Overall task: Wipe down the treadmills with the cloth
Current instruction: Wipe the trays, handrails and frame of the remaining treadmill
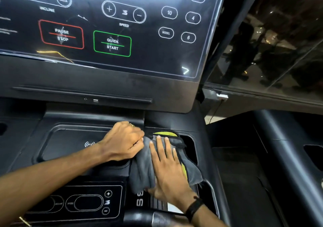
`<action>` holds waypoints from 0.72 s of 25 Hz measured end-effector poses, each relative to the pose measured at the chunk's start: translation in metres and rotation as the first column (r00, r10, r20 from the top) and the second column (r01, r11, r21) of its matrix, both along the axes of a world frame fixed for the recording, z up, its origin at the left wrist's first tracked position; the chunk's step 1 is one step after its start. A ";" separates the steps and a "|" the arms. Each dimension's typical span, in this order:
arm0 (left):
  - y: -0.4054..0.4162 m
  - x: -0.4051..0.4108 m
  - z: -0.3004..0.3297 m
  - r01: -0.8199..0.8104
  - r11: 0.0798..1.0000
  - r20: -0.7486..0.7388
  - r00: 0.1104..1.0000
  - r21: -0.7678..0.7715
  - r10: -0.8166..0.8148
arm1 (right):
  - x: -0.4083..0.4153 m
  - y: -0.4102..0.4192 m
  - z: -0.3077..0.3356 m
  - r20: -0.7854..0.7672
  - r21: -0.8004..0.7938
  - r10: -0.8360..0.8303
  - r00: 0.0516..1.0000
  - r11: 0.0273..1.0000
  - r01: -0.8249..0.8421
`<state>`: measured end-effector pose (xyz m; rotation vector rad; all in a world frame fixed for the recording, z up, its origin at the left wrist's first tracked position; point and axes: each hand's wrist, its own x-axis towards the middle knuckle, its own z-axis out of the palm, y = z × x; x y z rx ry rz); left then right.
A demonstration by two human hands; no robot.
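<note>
A grey cloth (142, 171) with a yellow-green underside lies bunched on the black treadmill console (73, 115), over the edge of the right cup recess. My left hand (122, 141) has its fingers curled, pinching the cloth's upper left edge. My right hand (168, 167) lies flat on the cloth, fingers straight and spread, pressing it down. A black band sits on my right wrist.
The glossy control panel (111, 43) rises behind, with pause/stop, quick start, speed and number buttons. A shallow tray with a wireless-charging mark (89, 143) is left of my hands. A small speed control pad (83, 203) lies near the bottom. A neighbouring treadmill (272, 157) stands to the right.
</note>
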<state>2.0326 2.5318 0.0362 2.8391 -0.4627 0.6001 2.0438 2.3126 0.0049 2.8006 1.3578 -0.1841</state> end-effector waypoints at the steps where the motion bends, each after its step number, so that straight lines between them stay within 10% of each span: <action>1: -0.001 0.002 -0.001 0.010 1.000 0.015 1.000 -0.008 -0.010 | 0.007 0.000 0.003 -0.021 -0.005 0.018 1.000 1.000 -0.018; 10: -0.020 0.011 -0.021 0.166 0.982 0.020 0.985 0.094 -0.169 | 0.004 -0.104 0.000 0.069 -0.091 -0.194 0.979 0.976 0.200; 18: -0.023 0.023 -0.034 0.286 0.957 -0.095 0.955 0.056 -0.280 | 0.009 -0.131 0.035 -0.613 -0.103 -0.549 0.568 0.768 0.632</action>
